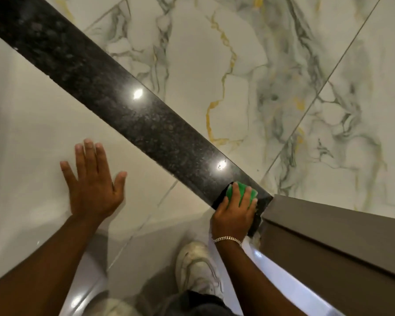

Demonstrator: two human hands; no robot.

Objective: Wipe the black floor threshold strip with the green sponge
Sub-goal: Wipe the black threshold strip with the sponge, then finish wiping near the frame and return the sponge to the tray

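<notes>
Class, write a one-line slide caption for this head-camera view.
Right hand presses a green sponge on the black threshold strip beside the door frame; left hand braces flat on the floor.

Left hand flat, fingers splayed; right hand palm-down, fingers seemingly curled in a grip.

Glossy marble floor tiles — grey and gold veins — reflecting ceiling lights; brown door frame at right
</notes>
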